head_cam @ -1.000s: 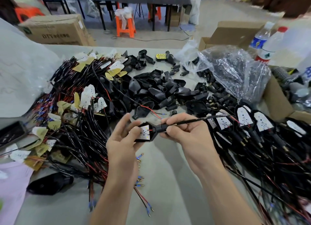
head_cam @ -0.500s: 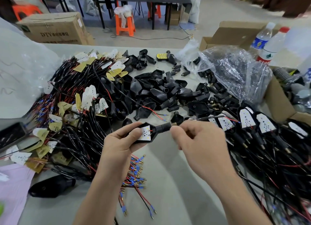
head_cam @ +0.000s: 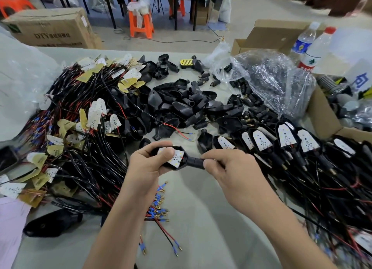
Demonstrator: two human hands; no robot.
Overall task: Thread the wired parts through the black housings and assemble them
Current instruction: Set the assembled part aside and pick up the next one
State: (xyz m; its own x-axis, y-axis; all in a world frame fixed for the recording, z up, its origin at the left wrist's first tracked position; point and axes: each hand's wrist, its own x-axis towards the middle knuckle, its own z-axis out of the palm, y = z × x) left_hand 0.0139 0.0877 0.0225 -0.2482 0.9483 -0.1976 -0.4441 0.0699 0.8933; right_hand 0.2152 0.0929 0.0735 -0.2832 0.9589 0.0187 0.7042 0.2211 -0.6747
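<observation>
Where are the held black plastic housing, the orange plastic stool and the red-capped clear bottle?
Black plastic housing (head_cam: 194,162): head view, its narrow neck.
Orange plastic stool (head_cam: 132,24): head view, a leg.
Red-capped clear bottle (head_cam: 319,45): head view, its upper body.

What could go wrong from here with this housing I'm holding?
The right hand grips the housing by its stem; a hard pull might tug the board out of place. The left hand has its thumb over part of the board, so it may seat crooked unnoticed. Loose terminals below could snag.
</observation>
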